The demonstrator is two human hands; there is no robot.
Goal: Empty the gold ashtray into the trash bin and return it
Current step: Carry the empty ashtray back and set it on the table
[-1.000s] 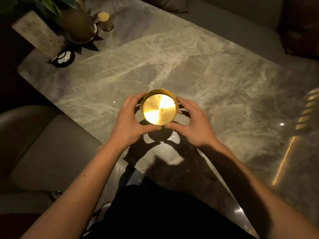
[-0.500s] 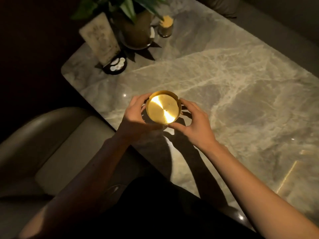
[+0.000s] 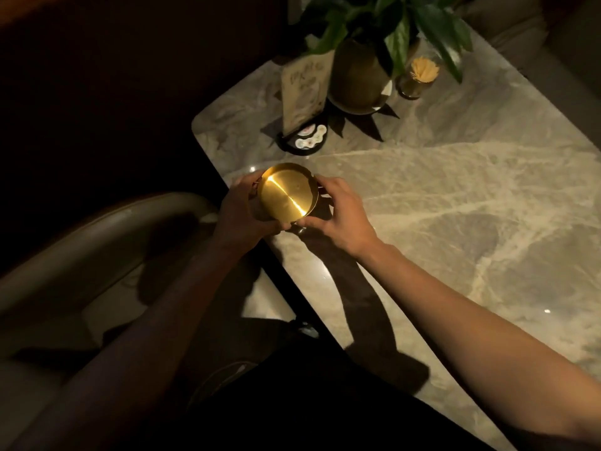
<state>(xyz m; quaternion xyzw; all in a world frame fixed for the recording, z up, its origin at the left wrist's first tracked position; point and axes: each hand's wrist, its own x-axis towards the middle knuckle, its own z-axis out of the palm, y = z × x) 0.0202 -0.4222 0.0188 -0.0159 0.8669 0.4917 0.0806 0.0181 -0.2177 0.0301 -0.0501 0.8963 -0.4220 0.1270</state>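
Observation:
The gold ashtray [image 3: 287,194] is a round, shiny metal dish, held in the air at the near left edge of the marble table [image 3: 455,196]. It tilts toward me, so I see its flat gold face with a bright streak of light. My left hand [image 3: 242,213] grips its left side and my right hand [image 3: 338,213] grips its right side and lower rim. I cannot make out any contents. No trash bin is in view.
A potted plant [image 3: 361,73] on a saucer, a standing menu card [image 3: 304,92] on a black round base and a jar of toothpicks [image 3: 419,76] stand at the table's far left corner. A padded chair [image 3: 91,249] sits left of the table. The surroundings are dark.
Both hands have carried the ashtray left from mid-table to the table's left edge, tilting it more toward me. My view has swung left, bringing the plant closer.

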